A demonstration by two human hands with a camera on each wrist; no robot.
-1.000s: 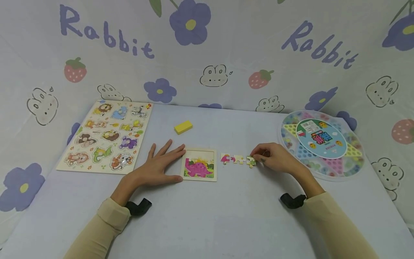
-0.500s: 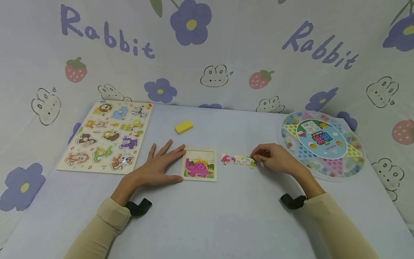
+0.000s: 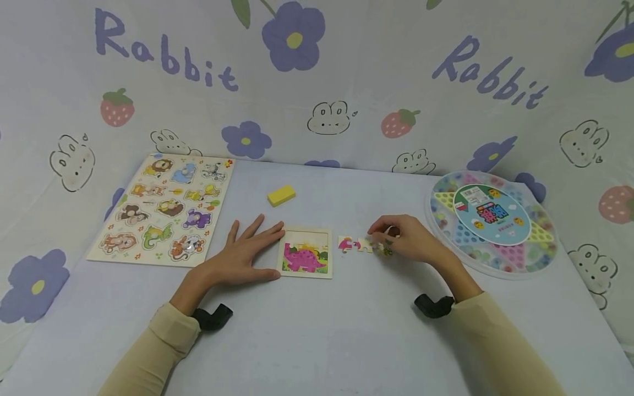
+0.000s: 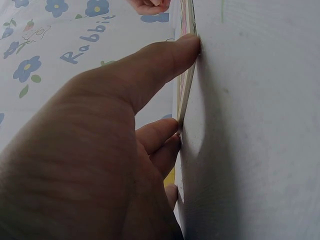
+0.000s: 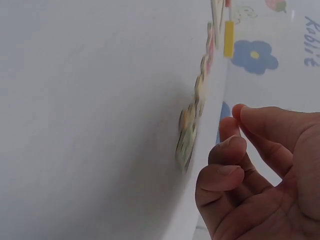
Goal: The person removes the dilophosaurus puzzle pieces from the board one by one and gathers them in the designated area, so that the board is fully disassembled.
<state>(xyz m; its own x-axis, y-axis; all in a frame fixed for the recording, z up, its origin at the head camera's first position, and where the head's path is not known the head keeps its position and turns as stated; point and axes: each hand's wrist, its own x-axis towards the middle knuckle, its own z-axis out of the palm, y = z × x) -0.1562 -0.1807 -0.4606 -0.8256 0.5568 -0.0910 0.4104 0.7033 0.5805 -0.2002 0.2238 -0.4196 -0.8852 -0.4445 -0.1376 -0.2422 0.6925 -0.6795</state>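
Note:
A small wooden tray puzzle [image 3: 330, 258] lies mid-table, a pink dinosaur picture [image 3: 303, 258] filling its lower part and a bare strip along its top. My left hand [image 3: 242, 257] is spread beside it, thumb and fingertips at its left edge; the left wrist view shows them against the tray's thin side [image 4: 186, 97]. Right of the tray, a pink puzzle piece [image 3: 344, 242], a pale yellow piece [image 3: 365, 245] and a green piece [image 3: 387, 251] lie in a row. My right hand [image 3: 407, 239] hovers over the green one, fingers loosely bent, nothing visible between thumb and forefinger in the right wrist view.
A yellow block [image 3: 281, 196] lies behind the tray. At the left is a wooden animal puzzle board [image 3: 116, 254]. A round, clear-lidded game box [image 3: 492, 217] sits at the right, close to the right forearm. Printed cloth [image 3: 346, 66] hangs behind the table.
My right hand has come off the green piece and shifted left toward the pale yellow piece, now partly covering the row. My left hand and the tray have stayed put.

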